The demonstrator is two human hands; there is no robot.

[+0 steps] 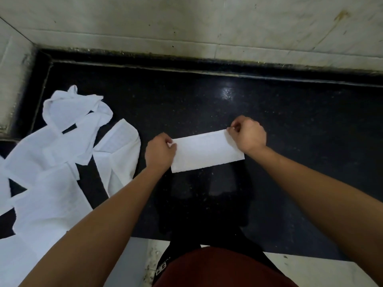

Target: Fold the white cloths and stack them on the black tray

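Note:
A white cloth, folded into a narrow rectangle, is stretched between my two hands just above the black countertop. My left hand pinches its left end. Its upper right corner is pinched by my right hand. A heap of unfolded white cloths lies spread over the left part of the counter. No black tray can be told apart from the dark surface.
A dirty tiled wall rises behind the counter and another wall closes the left corner. The counter's front edge runs near my body, with pale floor below it.

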